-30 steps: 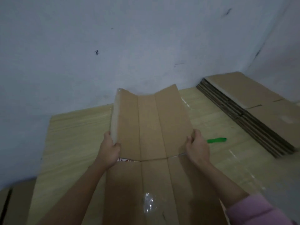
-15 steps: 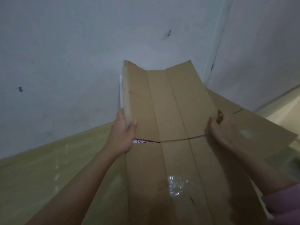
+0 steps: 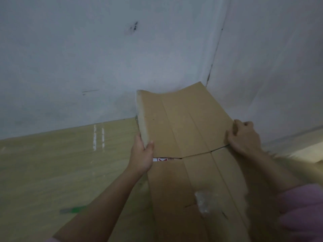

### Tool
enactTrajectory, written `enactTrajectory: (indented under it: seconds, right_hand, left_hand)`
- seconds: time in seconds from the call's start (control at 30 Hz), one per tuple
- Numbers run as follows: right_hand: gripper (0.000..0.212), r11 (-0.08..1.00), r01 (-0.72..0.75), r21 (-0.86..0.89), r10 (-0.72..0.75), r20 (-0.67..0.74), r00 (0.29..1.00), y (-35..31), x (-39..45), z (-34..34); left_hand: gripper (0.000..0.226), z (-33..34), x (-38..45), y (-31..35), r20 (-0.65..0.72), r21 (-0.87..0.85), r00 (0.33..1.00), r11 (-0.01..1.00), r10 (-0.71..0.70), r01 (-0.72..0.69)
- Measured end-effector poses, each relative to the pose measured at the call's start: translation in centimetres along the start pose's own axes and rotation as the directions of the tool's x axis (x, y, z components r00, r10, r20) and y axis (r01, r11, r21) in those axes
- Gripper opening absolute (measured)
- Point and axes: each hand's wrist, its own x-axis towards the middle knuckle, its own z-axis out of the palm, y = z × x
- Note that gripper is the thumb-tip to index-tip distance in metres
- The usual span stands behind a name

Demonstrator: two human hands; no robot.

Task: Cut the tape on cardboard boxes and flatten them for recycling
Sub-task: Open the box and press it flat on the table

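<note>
Facing a corner of two whitish walls (image 3: 209, 67) now, not the flat wall of a second ago: swung round to the right, with the box carried along. Underneath, a pale wood-grain floor (image 3: 52, 172), streaked with glare. Gone from sight: the stack of flattened boxes that lay off to the right a second ago (probably where this one is headed, though only a guess).

Held up off the floor between both hands, middle-right of the view: the cardboard box (image 3: 183, 119), already opened out into one long sheet. Three panels side by side, creased lengthwise, with a cross slit about halfway along. Far half bowed into a shallow trough, left edge curled up and showing pale. Near half running down out of the picture. Reads as cut and all but flattened, with only the stacking left for this one.

Left grip (image 3: 141, 158) wrapped round the left edge just above the slit, thumb on the upper face, fingers behind. Right grip (image 3: 243, 137) curled over the right edge at about the same level. Pink sleeve (image 3: 300, 215) at lower right.

Stuck on the near half, a crumpled patch of clear tape (image 3: 201, 201). Peeking through the slit beside the left grip, a scrap of red-and-white print (image 3: 161, 159). Low on the left, lying on the floor well apart from the box, the green cutter (image 3: 73, 210); seen to the right of the box a second ago, so most likely left behind by the turn and not needed for this sheet.
</note>
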Motion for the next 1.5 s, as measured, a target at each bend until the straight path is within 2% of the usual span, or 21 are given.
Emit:
enactTrajectory:
  seconds: [0.1, 0.17, 0.23, 0.33, 0.43, 0.5, 0.6, 0.73, 0.83, 0.9, 0.97, 1.07, 1.23, 1.33, 1.5]
  right_hand:
    - [0.052, 0.994, 0.089, -0.068, -0.075, 0.193, 0.978, 1.3, -0.2, 2.8]
    - [0.058, 0.984, 0.171, -0.045, -0.152, 0.276, 0.949, 1.8, -1.4, 5.4]
    - [0.059, 0.98, 0.196, -0.042, -0.17, 0.345, 0.923, 2.0, -2.8, 7.6]
    - [0.058, 0.975, 0.201, -0.09, -0.161, 0.33, 0.93, 2.3, -2.9, 9.5]
    - [0.056, 0.971, 0.221, -0.092, -0.178, 0.337, 0.925, 3.0, -0.9, 10.1]
    - [0.056, 0.971, 0.228, -0.072, -0.188, 0.361, 0.913, 3.5, 0.7, 10.6]
    - [0.056, 0.967, 0.238, -0.093, -0.192, 0.35, 0.917, 3.9, 1.9, 11.4]
    - [0.054, 0.961, 0.232, -0.151, -0.172, 0.335, 0.927, 3.3, 1.9, 11.4]
    - [0.05, 0.956, 0.248, -0.155, -0.189, 0.322, 0.928, 1.2, 1.8, 10.2]
    - [0.046, 0.953, 0.285, -0.103, -0.246, 0.289, 0.925, -1.1, 1.2, 9.4]
    - [0.046, 0.942, 0.334, -0.045, -0.312, 0.259, 0.914, -4.0, 0.2, 8.7]
    - [0.041, 0.904, 0.427, -0.01, -0.413, 0.233, 0.88, -8.7, -1.5, 8.4]
    - [0.049, 0.843, 0.524, 0.117, -0.537, 0.147, 0.831, -18.3, -5.2, 8.0]
    - [0.037, 0.801, 0.562, 0.205, -0.588, 0.095, 0.803, -25.0, -7.9, 7.5]
    - [0.039, 0.676, 0.688, 0.264, -0.712, -0.005, 0.702, -36.1, -13.3, 6.3]
  left_hand:
    - [0.038, 2.3, 0.4, -1.4, -0.064, 0.006, 0.994, 0.996, -0.09, 0.091]
    - [0.042, 3.1, 0.7, -2.2, -0.093, 0.01, 0.984, 0.988, -0.15, 0.152]
    - [0.049, 3.3, 1.0, -2.9, -0.105, 0.01, 0.974, 0.979, -0.203, 0.205]
    - [0.069, 3.8, 2.2, -4.1, -0.116, 0.076, 0.964, 0.966, -0.239, 0.249]
    - [0.056, 4.8, 3.2, -3.9, -0.118, 0.137, 0.962, 0.955, -0.247, 0.262]
    - [0.045, 5.6, 4.1, -3.6, -0.112, 0.251, 0.964, 0.931, -0.243, 0.264]
    - [0.054, 6.4, 5.4, -4.2, -0.08, 0.408, 0.942, 0.852, -0.325, 0.329]
    - [0.062, 5.7, 5.9, -5.4, 0.025, 0.45, 0.95, 0.852, -0.31, 0.267]
    - [0.061, 4.1, 5.8, -4.9, 0.1, 0.335, 0.948, 0.907, -0.302, 0.253]
    - [0.055, 2.7, 5.8, -4.1, 0.101, 0.327, 0.951, 0.913, -0.291, 0.245]
    - [0.055, 0.9, 5.6, -3.3, 0.111, 0.378, 0.965, 0.908, -0.237, 0.18]
    - [0.051, -3.5, 5.1, -2.3, 0.187, 0.49, 0.977, 0.872, -0.104, -0.001]
    - [0.041, -14.2, 3.4, -0.7, 0.277, 0.652, 0.957, 0.714, 0.09, -0.256]
    - [0.039, -21.9, 2.6, 0.1, 0.227, 0.719, 0.96, 0.638, 0.162, -0.278]
    - [0.036, -34.8, 0.4, 1.2, 0.142, 0.791, 0.958, 0.554, 0.248, -0.26]
